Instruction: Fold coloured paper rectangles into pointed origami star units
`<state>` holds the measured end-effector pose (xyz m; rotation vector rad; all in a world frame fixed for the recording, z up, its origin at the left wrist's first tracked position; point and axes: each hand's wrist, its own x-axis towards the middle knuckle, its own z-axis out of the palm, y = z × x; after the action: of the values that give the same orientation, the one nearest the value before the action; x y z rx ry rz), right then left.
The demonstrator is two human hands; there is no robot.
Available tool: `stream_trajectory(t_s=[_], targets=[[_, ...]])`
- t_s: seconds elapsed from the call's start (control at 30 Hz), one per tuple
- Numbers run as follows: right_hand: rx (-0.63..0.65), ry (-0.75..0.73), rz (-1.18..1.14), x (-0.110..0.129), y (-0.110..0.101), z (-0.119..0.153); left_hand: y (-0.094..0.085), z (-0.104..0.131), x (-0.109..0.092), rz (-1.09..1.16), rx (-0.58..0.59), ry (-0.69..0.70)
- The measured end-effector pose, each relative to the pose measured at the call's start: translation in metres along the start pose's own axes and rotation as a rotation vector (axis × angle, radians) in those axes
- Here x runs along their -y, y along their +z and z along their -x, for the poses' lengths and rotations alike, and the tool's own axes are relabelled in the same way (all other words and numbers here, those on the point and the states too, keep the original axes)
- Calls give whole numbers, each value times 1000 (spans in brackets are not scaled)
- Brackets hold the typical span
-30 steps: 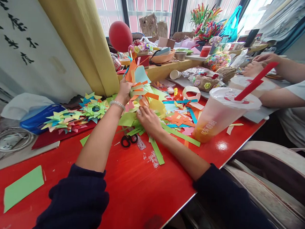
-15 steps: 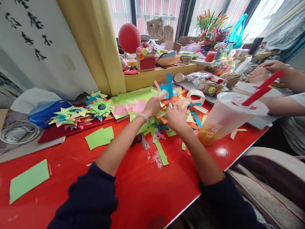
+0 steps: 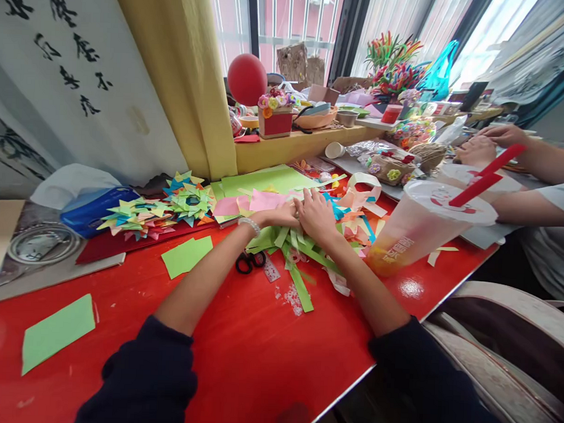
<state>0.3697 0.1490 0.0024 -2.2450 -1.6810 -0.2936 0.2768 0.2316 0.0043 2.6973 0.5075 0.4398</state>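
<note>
My left hand, with a beaded bracelet on the wrist, meets my right hand over a heap of paper strips. The left fingers are hidden behind the right hand. My right fingers are spread and reach over the left fingertips. Light green paper strips stick out below both hands, and blue and orange scraps lie to their right. Pink paper is just behind the left hand. Black-handled scissors lie near the left wrist.
Folded paper star rings lie at the left, with green sheets closer in. A tall drink cup with a red straw stands close to my right forearm. Another person's hands are at the far right. A chair stands beside the table edge.
My hands have come together and lower over the heap. The blurred blue paper that was above my left hand has gone from there. More green strips and the scissors now show.
</note>
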Motion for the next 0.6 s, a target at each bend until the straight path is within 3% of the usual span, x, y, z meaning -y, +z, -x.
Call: stream_trajectory(t_s=[0.1,0.17,0.23,0.33,0.43,0.6], targets=[[145,-15,64,-12,11,-2,-29,28,22,27,30,-123],[234,-24,88,-19,14,-3,-41,43,42,2,-85,-288],[289,-22,109,-25,15,-4,-45,51,61,-46,-187,-489],[323,8,159,-30,13,-5,-38,53,81,-57,-203,-685],[316,22,193,-28,10,-3,-27,45,83,6,-125,-658],[188,-45,190,-16,0,3,-9,18,58,154,-58,-420]])
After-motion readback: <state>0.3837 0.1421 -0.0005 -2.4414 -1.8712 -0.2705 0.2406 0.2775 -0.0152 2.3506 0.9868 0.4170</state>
